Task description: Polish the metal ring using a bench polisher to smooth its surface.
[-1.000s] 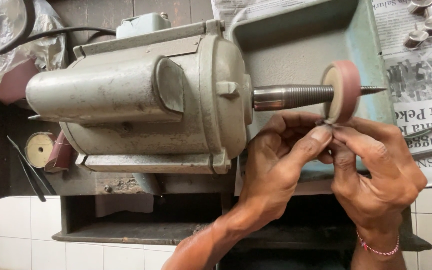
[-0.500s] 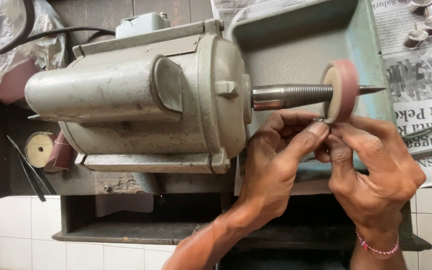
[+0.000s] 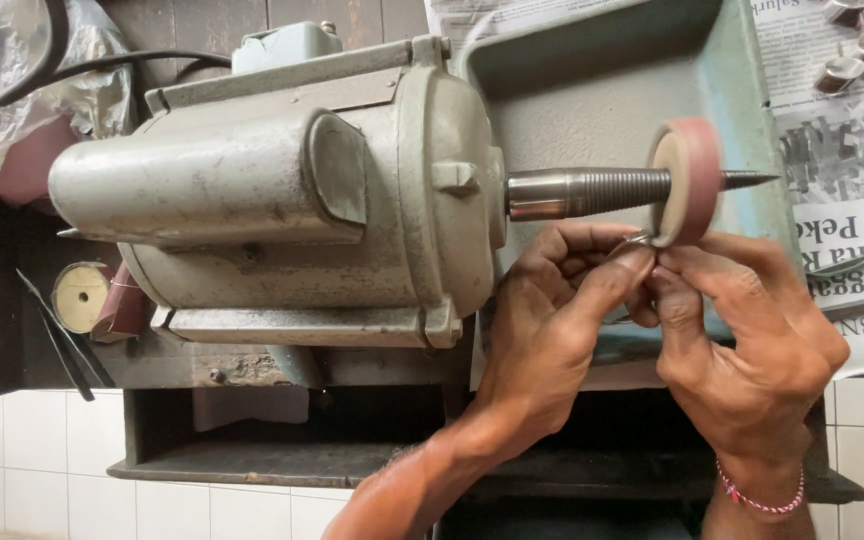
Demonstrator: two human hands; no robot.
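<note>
White tiled bench with a grey bench motor (image 3: 282, 190), threaded tapered spindle (image 3: 592, 192) and pink buffing wheel (image 3: 690, 180); newspaper (image 3: 852, 160) lies at right. A small metal ring-like piece (image 3: 635, 240) is pinched between the fingertips of the left hand (image 3: 552, 330) and right hand (image 3: 752, 340), pressed at the wheel's lower edge. It is judged light, stiff, slippery and easily snatched, so best gripped by its edges. Compared with a second ago, little is changed: both hands remain at the wheel.
</note>
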